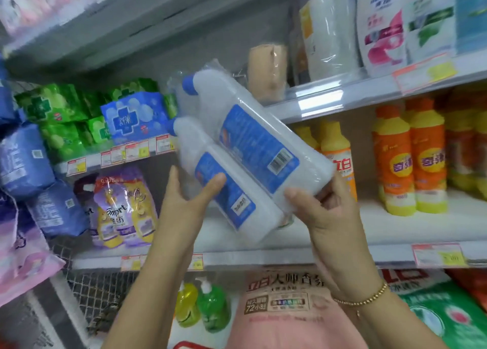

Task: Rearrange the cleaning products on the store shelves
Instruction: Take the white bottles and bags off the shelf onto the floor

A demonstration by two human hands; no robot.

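1. Right hand (324, 211) curls round the wrapped bottle pack (253, 148) at its base; left hand (189, 201) pinches its side, probably sharing the bulk.
2. Pack hangs tilted above the middle shelf (290, 256), over its front edge, not yet placed.

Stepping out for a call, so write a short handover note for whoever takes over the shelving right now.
Left hand: grips the twin-pack of white bottles along its lower side.
Right hand: grips the pack's base end.
Pack: tilted, blue caps up-left, in front of the middle shelf, left of the orange bottles.
Done: pack in hand.
Left: stand it in a shelf gap, likely beside the orange bottles, then let go.
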